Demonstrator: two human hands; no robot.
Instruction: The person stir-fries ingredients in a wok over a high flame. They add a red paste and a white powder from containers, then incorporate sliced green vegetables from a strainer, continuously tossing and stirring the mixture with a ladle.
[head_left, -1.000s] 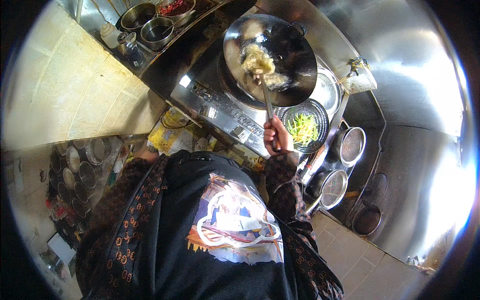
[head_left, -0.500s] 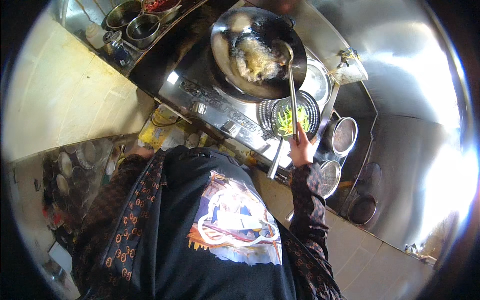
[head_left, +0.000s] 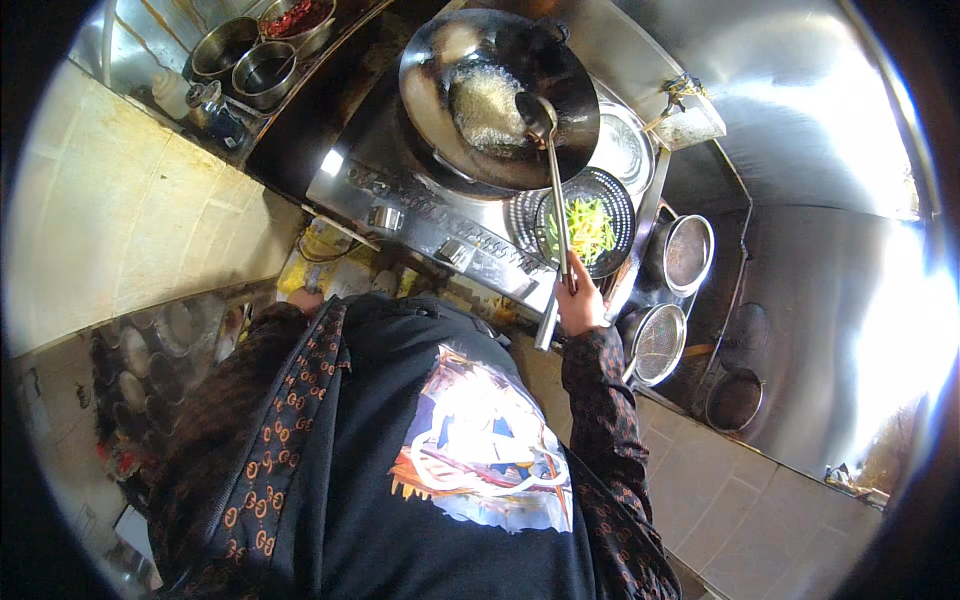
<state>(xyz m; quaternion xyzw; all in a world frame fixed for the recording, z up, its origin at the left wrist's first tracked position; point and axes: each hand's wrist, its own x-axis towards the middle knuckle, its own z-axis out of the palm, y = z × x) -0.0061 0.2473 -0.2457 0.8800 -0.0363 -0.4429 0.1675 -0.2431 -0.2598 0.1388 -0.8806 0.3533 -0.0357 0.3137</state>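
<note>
Work at a wok stove, seen from above. The right hand (head_left: pixel 580 300) has its fingers closed around the handle of a long metal ladle (head_left: pixel 557 185), whose bowl rests inside the wok (head_left: pixel 568 85), at the right edge of the pale, foaming contents (head_left: pixel 488 108). The left hand (head_left: pixel 306 299) hangs low beside the person's body; whether its fingers are loose or grasping something cannot be told.

Stage: the cooking appears to be under way. The foaming contents remain in the wok and are not yet lifted out, while the green strips (head_left: pixel 590 232), already cut, lie apart from them.

Containers: the wok, on the stove (head_left: pixel 432 240), holds bubbling liquid; any pieces beneath the foam are indistinct. A perforated strainer (head_left: pixel 620 196), just below the wok's right side, holds the green strips. At upper left, one metal pot (head_left: pixel 319 41) contains red pieces, a second (head_left: pixel 262 97) a dark content, probably liquid; the interior of a third (head_left: pixel 201 58) is too dark to identify. At right stand a round metal pan (head_left: pixel 708 235) and a mesh strainer (head_left: pixel 660 345).
</note>
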